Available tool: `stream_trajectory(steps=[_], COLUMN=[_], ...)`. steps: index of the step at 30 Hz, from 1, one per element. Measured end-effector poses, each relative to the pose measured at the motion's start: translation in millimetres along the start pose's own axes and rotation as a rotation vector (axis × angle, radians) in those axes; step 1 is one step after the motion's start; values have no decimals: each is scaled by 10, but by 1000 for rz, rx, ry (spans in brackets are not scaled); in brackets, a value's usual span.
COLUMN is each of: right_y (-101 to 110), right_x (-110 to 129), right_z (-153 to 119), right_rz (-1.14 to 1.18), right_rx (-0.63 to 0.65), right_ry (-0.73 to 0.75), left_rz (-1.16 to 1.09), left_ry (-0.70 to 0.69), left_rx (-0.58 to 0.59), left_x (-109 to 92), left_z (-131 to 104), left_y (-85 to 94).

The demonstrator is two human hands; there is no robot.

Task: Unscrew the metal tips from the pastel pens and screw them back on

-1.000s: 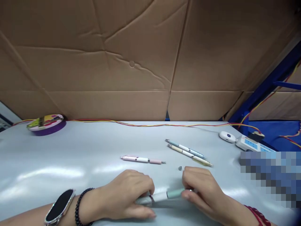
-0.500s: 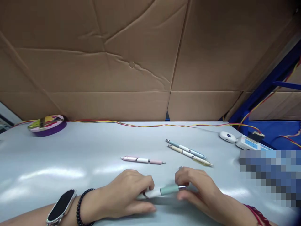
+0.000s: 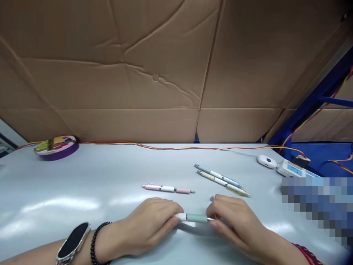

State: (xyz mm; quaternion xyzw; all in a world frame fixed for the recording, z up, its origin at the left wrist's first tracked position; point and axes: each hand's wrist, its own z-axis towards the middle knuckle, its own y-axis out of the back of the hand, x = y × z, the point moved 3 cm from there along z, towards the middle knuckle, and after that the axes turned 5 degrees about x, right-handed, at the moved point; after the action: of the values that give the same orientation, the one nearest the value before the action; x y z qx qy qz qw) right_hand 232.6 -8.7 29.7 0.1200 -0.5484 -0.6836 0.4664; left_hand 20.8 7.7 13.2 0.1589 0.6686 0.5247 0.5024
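Observation:
Both of my hands are on a green and white pen, held level just above the table near its front edge. My left hand is closed round the white barrel, hiding that end. With thumb and fingers, my right hand pinches the silver tip. A small silver piece shows just beyond the right fingers; I cannot tell whether they touch it. Past my hands lies a pink and white pen with a thin metal end pointing right. Farther right, a blue and white pen rests beside a yellow and white pen.
A round purple tin stands at the table's back left. Red and yellow wires run along the rear edge. At right are a white power strip and a white plug-in device. Cardboard walls off the back.
My left hand has closed its fingers and thumb tightly round the pen's barrel. The pen has swung nearly level, with the right fingers staying at its silver tip.

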Motion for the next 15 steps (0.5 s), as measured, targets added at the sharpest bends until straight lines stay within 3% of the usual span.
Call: stream_trajectory(steps=[5,8,15], right_y=[-38,-39,-120], right_x=[-40,-37,-89], right_z=[-14,-17,-82], right_rz=[-59,-37,65], right_rx=[-24,-77,-63], right_ry=[-26,-17,-88], left_rz=[21,18,6], left_ry=[29,41,51], left_rx=[-30,-61,-130], left_x=[20,28,34], left_z=[2,15,18], left_y=[-10,-14,-8])
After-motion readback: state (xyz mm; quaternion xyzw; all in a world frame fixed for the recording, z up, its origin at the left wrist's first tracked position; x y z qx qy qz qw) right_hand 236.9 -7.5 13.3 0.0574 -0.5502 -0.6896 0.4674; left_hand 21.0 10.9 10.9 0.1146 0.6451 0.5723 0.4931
